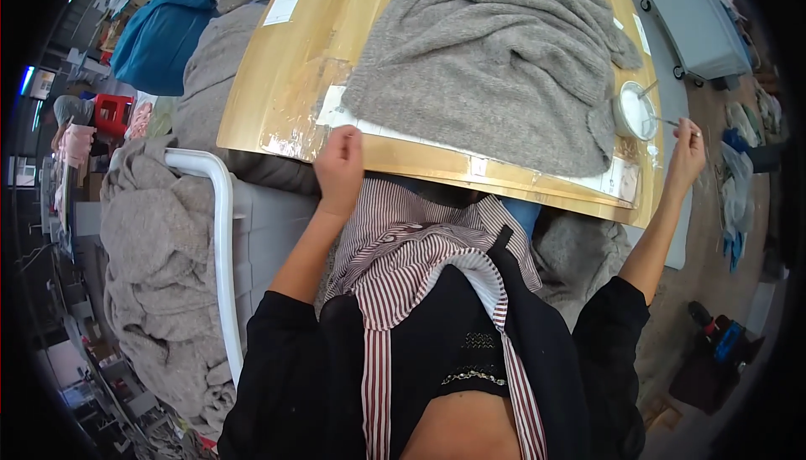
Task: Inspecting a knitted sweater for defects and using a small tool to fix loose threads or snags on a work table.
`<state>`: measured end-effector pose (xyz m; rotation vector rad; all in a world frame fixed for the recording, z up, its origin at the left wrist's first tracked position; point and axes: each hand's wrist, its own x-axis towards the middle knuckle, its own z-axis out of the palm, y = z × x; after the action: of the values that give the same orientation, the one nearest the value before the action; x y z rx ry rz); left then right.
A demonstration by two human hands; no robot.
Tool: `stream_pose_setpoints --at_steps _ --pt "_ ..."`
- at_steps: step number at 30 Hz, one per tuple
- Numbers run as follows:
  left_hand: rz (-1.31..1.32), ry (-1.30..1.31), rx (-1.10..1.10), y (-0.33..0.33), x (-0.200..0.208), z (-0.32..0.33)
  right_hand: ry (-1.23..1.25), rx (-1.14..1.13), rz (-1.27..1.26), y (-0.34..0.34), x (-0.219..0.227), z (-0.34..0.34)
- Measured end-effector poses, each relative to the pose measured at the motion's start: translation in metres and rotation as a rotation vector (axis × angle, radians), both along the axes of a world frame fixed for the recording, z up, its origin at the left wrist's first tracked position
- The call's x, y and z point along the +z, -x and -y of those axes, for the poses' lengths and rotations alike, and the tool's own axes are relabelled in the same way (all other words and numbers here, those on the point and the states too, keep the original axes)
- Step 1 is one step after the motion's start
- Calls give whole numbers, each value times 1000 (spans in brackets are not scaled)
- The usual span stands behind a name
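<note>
A grey knitted garment [495, 65] lies spread and rumpled over the wooden table [277, 91]. My left hand [340, 166] is closed at the table's near edge, just below the garment's left corner and a white paper strip [332, 107]. Whatever its fingers may hold is hidden. At the table's right side stands a white bowl [635, 114] with something white in it. My right hand [688, 154] pinches the end of a thin stick [666, 121] that reaches into this bowl. A second thin stick [647, 89] leans on the bowl's far rim.
To my left is a grey bin with a white rim [222, 200], beside heaped grey knitwear [159, 250]. A blue bag [164, 32] sits beyond it. Paper sheets [285, 2] lie on the table's far left. A wheeled grey cart [697, 19] stands at the far right.
</note>
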<state>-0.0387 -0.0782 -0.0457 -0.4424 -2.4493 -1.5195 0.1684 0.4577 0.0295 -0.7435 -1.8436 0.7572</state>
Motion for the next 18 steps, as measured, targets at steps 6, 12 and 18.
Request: stream_pose_setpoints --at_steps 6,12,18 --pt "-437 301 -534 -38 1 -78 -30 -78 174 -1 -4 19" --pt "-317 477 -604 -54 -13 -125 489 135 -537 8 5 113" --pt "-403 463 -790 -68 -12 -144 857 577 -268 76 -33 230"
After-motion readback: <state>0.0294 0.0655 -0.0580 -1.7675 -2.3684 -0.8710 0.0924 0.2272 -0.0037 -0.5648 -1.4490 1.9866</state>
